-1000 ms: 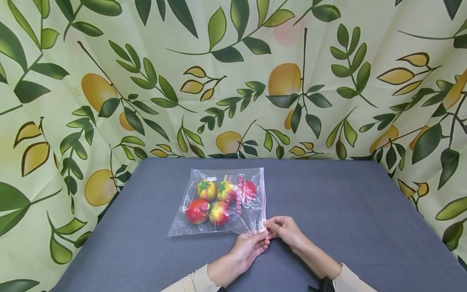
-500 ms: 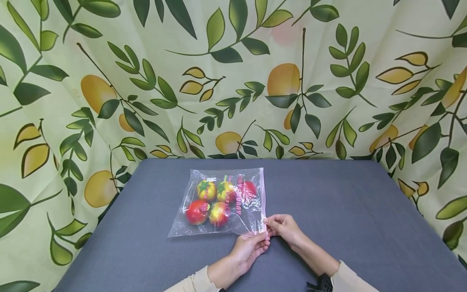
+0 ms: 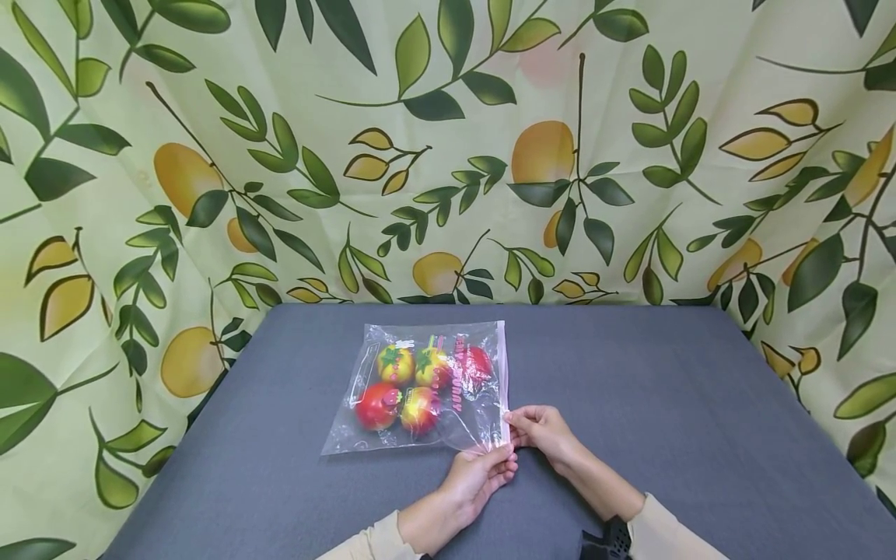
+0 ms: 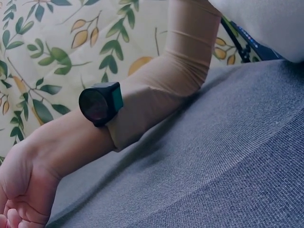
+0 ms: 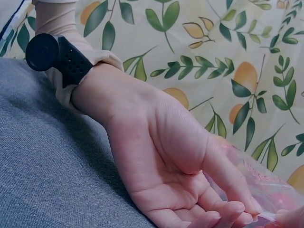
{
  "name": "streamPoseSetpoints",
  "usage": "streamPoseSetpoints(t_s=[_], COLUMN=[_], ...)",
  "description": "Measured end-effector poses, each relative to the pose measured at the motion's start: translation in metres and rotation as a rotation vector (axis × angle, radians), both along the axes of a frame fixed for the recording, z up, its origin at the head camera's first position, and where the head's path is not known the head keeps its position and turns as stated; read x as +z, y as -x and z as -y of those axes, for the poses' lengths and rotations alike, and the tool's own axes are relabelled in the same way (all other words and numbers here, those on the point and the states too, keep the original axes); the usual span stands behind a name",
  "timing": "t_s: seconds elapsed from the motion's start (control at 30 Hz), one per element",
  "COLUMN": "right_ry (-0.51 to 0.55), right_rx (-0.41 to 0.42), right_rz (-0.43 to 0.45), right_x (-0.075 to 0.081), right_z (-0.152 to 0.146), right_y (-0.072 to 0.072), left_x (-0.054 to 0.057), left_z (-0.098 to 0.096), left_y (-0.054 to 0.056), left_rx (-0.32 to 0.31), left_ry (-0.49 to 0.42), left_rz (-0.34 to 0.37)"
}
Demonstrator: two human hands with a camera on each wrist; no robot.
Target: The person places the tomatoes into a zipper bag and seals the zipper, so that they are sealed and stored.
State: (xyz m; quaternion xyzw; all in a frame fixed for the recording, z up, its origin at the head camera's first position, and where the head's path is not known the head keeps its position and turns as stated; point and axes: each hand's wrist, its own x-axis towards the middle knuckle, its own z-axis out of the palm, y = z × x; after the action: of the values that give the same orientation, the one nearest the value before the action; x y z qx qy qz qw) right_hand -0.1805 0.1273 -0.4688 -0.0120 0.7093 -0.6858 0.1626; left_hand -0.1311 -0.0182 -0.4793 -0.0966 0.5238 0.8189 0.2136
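A clear zip bag (image 3: 458, 435) with pink print lies flat on the table. Several round red and yellow fruits (image 3: 377, 406) are inside it, two with green leafy tops. At the near end of its pink zip edge (image 3: 503, 365), my left hand (image 3: 476, 484) pinches the corner between thumb and fingers. Just beyond it, my right hand (image 3: 547, 437) pinches the same edge. In the right wrist view the left hand (image 5: 161, 152) shows its palm, the bag (image 5: 266, 180) behind its thumb. In the left wrist view only part of the right hand (image 4: 28, 175) shows.
A grey cloth-covered table (image 3: 665, 389) extends around the bag. Behind and beside it hangs a curtain (image 3: 448, 194) printed with leaves and fruit. Each wrist wears a black device (image 3: 607, 537), and cream sleeves (image 3: 378, 538) cover the forearms.
My right hand has slid slightly away from me along the zip edge, widening the gap from my left hand. The left hand and the bag have hardly moved.
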Motion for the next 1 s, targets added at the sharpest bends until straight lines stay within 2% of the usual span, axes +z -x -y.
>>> streamPoseSetpoints(t_s=[1.0], right_ry=[-0.013], right_rx=[-0.081], right_rz=[0.008], right_x=[0.002], right_z=[0.006], right_y=[0.012], left_x=[0.002], left_z=[0.000], left_y=[0.000], left_rx=[0.000], left_ry=[-0.008], left_rz=[0.009])
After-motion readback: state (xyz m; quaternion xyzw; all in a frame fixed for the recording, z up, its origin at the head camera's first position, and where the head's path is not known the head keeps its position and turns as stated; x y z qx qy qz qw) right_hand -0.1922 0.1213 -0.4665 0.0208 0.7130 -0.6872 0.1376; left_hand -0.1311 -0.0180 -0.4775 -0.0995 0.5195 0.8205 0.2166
